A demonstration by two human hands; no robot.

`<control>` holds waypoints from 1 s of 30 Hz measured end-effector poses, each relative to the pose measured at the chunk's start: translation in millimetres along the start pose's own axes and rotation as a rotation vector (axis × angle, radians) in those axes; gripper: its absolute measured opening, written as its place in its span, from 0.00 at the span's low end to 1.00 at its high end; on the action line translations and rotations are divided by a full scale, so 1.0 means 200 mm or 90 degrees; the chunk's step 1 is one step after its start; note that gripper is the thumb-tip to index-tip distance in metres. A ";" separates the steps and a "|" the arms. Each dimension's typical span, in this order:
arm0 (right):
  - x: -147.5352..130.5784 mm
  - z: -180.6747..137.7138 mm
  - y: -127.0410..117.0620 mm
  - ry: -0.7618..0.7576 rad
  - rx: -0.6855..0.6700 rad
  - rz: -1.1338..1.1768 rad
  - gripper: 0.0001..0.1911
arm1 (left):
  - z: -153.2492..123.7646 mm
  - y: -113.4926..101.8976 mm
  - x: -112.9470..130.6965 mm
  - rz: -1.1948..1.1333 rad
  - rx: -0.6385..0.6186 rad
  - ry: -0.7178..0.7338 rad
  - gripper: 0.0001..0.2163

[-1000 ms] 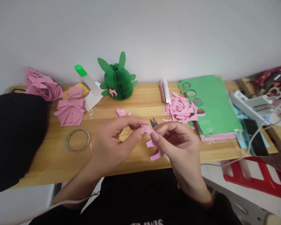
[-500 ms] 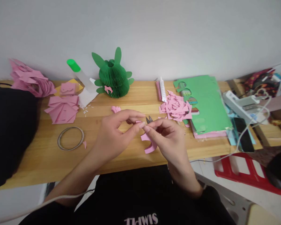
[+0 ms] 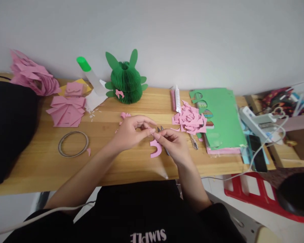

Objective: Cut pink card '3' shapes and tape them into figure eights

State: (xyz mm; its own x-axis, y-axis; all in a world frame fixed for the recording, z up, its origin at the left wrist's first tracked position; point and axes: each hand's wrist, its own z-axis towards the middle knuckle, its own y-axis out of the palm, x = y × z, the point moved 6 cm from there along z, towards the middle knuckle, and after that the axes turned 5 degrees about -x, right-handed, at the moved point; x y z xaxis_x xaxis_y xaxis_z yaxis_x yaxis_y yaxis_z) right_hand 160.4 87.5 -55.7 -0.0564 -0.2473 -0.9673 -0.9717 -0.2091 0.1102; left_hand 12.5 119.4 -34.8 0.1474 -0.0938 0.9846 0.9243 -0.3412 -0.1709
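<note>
Paper strip point(image 3: 156, 152), pink and curved, dangles above a wooden surface point(image 3: 139, 168), in front of a green honeycomb paper figure point(image 3: 127, 81). The left hand point(image 3: 131, 132) has thumb and forefinger brought together on what appears to be the strip's upper end, while the right hand point(image 3: 174, 144) pinches the same piece from the other side, the thumbs nearly tip to tip. Scissors point(image 3: 159, 129) show dark points just beside the right forefinger. Work this fine would seem to call for a light, even pinch, enough to steady the paper without creasing it, with the curve left free to hang. Turning the blades away from the left fingertips looks prudent, as does working clear of the heap of pink scraps point(image 3: 188, 118) at right, where a small piece could easily be lost. Much goes unseen: the pinch itself is tiny and mostly covered by the thumbs, the scissors' handles are largely masked by the right palm, and whether that hand also grips them cannot be told. Small pink pieces point(image 3: 125, 115) are partly covered by the left hand, and a black cloth item point(image 3: 12, 131) is cut off at left.
</note>
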 end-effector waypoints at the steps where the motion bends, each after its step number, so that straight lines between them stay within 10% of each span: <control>1: 0.01 0.00 0.01 0.016 -0.018 0.003 0.14 | 0.01 0.00 -0.01 -0.016 0.002 -0.001 0.07; 23: 0.29 -0.04 0.03 0.178 -0.071 -0.080 0.26 | 0.09 -0.03 -0.32 -0.005 0.034 -0.122 0.09; 30: 0.28 -0.08 -0.03 0.235 -0.036 -0.222 0.25 | -0.03 -0.22 -0.25 0.200 0.153 -0.135 0.10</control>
State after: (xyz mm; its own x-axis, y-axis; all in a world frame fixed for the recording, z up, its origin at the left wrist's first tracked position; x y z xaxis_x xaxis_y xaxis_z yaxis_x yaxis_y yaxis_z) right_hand 166.2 58.7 -107.5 0.3634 -0.4690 -0.8050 -0.9040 -0.3864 -0.1830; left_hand -37.9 132.8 -76.1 0.4794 0.0441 0.8765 0.8753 -0.0971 -0.4738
